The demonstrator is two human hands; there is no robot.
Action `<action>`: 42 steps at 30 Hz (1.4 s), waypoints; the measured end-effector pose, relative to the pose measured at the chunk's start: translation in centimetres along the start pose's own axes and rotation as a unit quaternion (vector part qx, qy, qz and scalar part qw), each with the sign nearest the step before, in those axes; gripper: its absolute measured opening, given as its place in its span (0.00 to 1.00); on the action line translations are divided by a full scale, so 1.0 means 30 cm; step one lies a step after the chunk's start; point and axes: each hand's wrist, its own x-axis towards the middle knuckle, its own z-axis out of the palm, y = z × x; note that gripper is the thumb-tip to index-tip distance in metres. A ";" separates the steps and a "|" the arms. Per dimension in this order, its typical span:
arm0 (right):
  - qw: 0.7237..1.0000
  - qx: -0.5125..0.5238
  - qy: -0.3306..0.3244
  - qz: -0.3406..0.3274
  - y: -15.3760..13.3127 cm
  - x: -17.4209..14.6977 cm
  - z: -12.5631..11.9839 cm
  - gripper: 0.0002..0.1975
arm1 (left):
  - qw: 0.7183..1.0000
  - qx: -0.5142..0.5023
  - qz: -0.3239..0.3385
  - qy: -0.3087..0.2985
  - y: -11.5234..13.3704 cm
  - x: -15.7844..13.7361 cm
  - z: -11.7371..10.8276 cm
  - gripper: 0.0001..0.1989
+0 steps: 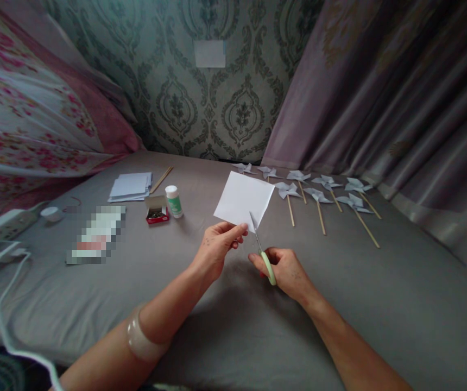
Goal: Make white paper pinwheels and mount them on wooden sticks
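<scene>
A white square sheet of paper (243, 198) is raised above the bed-like surface, pinched at its near corner by my left hand (221, 244). My right hand (286, 269) grips green-handled scissors (269, 267), its fingers around the handles. One scissor blade lies over the paper near the right side of that corner; the other blade is hidden behind the sheet. To the right of the paper lie several paper pinwheels (319, 195) on wooden sticks.
On the left are stacked white paper (130, 187), wooden sticks (162, 179), a small red box (157, 212) of small metal pieces, and a white bottle (174, 202) with a green label. A power strip (9, 228) with cables and a blurred-out flat object (97, 234) lie farther left.
</scene>
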 end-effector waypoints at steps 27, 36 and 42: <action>0.999 -0.026 0.025 -0.012 0.005 -0.001 -0.002 0.20 | 1.000 0.012 0.000 -0.002 -0.006 -0.004 0.002 0.11; 0.999 -0.035 0.022 -0.007 0.005 -0.002 -0.005 0.20 | 1.000 0.011 -0.004 -0.001 -0.004 -0.006 0.004 0.11; 0.999 -0.036 0.021 -0.007 0.010 0.001 -0.004 0.20 | 1.000 0.011 -0.004 -0.003 -0.007 -0.002 0.002 0.12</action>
